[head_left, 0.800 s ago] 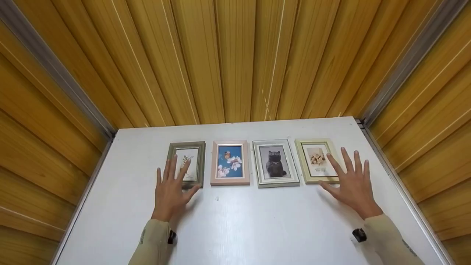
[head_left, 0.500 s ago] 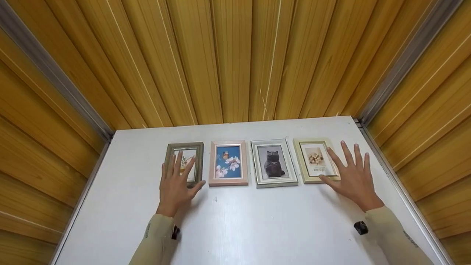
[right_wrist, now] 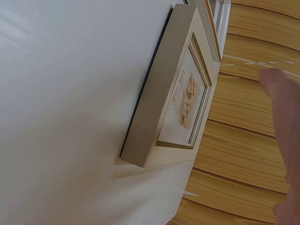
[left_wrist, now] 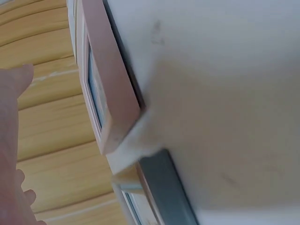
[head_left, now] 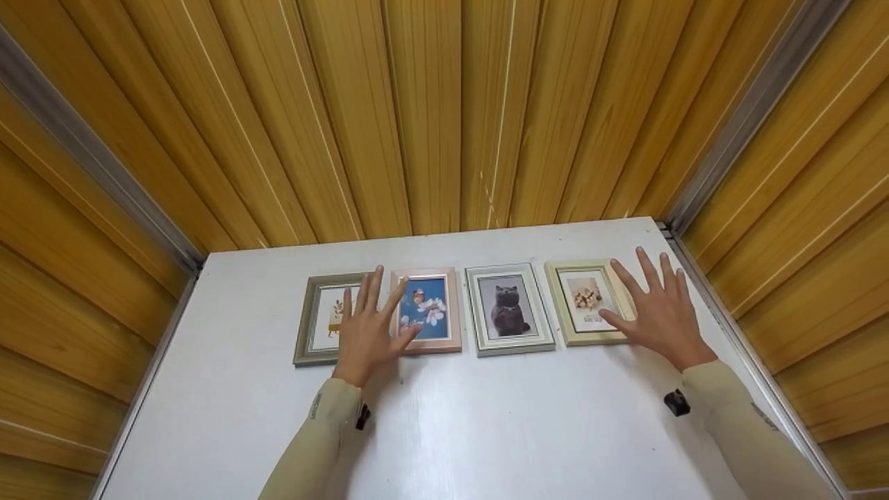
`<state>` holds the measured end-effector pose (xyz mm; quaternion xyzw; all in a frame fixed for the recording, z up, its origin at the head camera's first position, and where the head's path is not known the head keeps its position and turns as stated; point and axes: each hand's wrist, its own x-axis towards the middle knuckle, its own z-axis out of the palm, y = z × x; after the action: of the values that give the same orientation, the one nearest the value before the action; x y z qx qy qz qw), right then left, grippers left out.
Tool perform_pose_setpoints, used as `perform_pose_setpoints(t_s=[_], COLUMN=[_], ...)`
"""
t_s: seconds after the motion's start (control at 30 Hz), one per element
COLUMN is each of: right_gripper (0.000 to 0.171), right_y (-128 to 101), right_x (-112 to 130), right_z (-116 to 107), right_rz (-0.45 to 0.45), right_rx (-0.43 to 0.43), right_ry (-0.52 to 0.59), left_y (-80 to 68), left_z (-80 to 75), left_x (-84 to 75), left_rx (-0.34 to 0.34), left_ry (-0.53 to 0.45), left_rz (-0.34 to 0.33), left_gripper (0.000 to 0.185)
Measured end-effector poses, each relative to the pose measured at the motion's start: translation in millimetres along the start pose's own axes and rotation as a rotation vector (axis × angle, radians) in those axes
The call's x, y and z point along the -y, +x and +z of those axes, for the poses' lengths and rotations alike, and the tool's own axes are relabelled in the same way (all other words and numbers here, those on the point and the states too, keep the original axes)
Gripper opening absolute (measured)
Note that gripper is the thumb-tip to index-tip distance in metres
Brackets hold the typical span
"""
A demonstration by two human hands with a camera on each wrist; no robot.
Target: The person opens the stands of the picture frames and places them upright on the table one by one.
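Lying flat in a row across the far half of the white tabletop (head_left: 444, 430): four small picture frames, each with a print behind glass. Taking the white frame with the grey cat print (head_left: 509, 310) as landmark, from the left: a grey-green wooden frame with a plant sprig print (head_left: 318, 321) two places to its left; a pink wooden frame with a blossom-and-bird print (head_left: 429, 310) just beside it on the left; a pale green frame with a cream flower print (head_left: 585, 301) just beside it on the right.

Shifted rightward since half a second ago: left hand (head_left: 368, 332), then over the grey-green frame, now straddling the gap between grey-green and pink frames, fingers straight and spread, gripping nothing. Contact with the frames cannot be told.

Moved slightly since then: right hand (head_left: 656, 316), over the right edge of the pale green frame, fingers splayed, thumb towards the print, holding nothing.

Showing in the wrist views: pink and pale green frames flat on the table.
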<state>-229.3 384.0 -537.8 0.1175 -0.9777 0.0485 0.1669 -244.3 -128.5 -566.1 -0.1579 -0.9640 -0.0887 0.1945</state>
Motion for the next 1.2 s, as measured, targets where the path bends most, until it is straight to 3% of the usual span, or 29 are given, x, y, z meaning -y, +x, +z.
perform_pose_setpoints(t_s=[0.17, 0.43, 0.67, 0.9, 1.2], right_gripper=[0.092, 0.093, 0.093, 0.093, 0.092], right_y=[6, 12, 22, 31, 36], right_x=[-3, -4, -5, -7, -9], right_z=[1, 7, 12, 11, 11], right_rz=[0.016, 0.018, 0.05, 0.088, 0.096], right_rx=[0.018, 0.011, 0.055, 0.106, 0.132], right_ry=[-0.005, 0.014, 0.035, 0.085, 0.134], left_y=[14.4, 30.1, 41.4, 59.1, 81.1], left_z=[3.8, 14.6, 24.1, 29.1, 32.7], left_x=[-17.5, -41.1, -61.3, -91.7, -136.9], left_rx=[0.042, 0.047, 0.049, 0.133, 0.204], left_ry=[0.017, -0.028, -0.023, -0.074, -0.069], left_rz=[0.029, 0.056, 0.075, 0.051, 0.027], left_gripper=[0.088, 0.088, 0.086, 0.088, 0.088])
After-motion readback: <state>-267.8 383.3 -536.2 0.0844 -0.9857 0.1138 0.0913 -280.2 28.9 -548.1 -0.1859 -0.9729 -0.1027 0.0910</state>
